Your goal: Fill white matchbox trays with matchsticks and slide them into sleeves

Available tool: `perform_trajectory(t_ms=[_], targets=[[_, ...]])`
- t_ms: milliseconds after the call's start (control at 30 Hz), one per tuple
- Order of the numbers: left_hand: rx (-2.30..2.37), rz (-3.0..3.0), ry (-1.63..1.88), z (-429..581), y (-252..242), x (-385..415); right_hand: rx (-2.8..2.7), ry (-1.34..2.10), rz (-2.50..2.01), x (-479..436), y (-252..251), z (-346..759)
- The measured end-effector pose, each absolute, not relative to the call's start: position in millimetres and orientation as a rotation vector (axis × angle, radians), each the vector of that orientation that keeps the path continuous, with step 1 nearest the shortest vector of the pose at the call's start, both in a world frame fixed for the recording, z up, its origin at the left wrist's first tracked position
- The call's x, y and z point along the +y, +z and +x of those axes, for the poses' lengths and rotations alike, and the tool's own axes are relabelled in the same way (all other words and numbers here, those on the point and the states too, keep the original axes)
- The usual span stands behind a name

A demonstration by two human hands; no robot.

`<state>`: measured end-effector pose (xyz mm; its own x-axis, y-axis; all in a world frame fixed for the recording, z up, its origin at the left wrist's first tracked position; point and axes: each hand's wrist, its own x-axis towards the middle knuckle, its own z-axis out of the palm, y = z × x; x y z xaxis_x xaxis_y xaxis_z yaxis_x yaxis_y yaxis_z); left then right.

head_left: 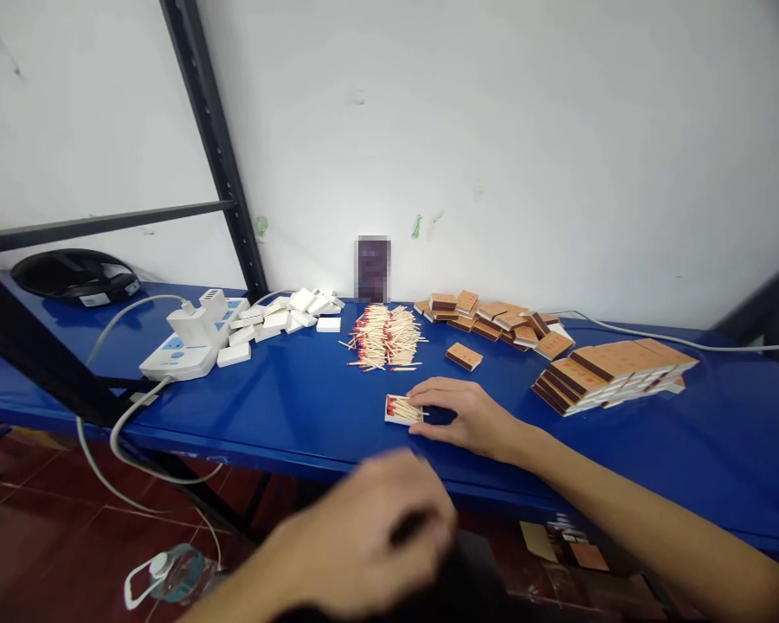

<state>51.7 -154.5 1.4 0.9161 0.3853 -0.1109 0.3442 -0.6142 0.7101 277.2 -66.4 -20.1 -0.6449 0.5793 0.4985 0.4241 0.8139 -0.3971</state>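
Observation:
A small white matchbox tray filled with red-headed matches rests on the table near its front edge. My right hand grips its right end, thumb on the near side and fingers on the far side. My left hand is in front of the table edge, blurred by motion; its fingers look curled, and whether anything is in them cannot be made out. Behind the tray lies a big pile of loose matches. A single brown matchbox sits right of that pile.
White trays are heaped at the left beside a power strip with cables. Brown matchboxes lie scattered at the back right, and more are stacked nearer on the blue table. A black shelf post rises at the left.

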Motion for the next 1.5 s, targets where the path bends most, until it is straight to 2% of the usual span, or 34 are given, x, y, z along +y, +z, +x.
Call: perform_trajectory(t_ms=[100, 167, 567, 833, 1133, 1500], targets=[[0.964, 2.369, 0.514, 43, 9, -107, -2.388, 0.289, -0.686, -66, -23, 275], [1.086, 2.47, 0.606, 39, 8, -88, -2.384, 0.315, -0.692, -67, -22, 275], [1.099, 2.604, 0.533, 39, -5, -86, -2.241, 0.94, -0.968, -65, 0, 284], [1.01, 2.599, 0.538, 40, -3, -84, -2.191, 1.119, -1.015, -56, 1, 279], [1.084, 2.4, 0.597, 48, 2, -80, -2.259, 1.013, -0.924, -63, -2, 278], [1.304, 2.433, 0.773, 50, -9, -87, -2.515, 0.404, -0.873, -76, -13, 278]])
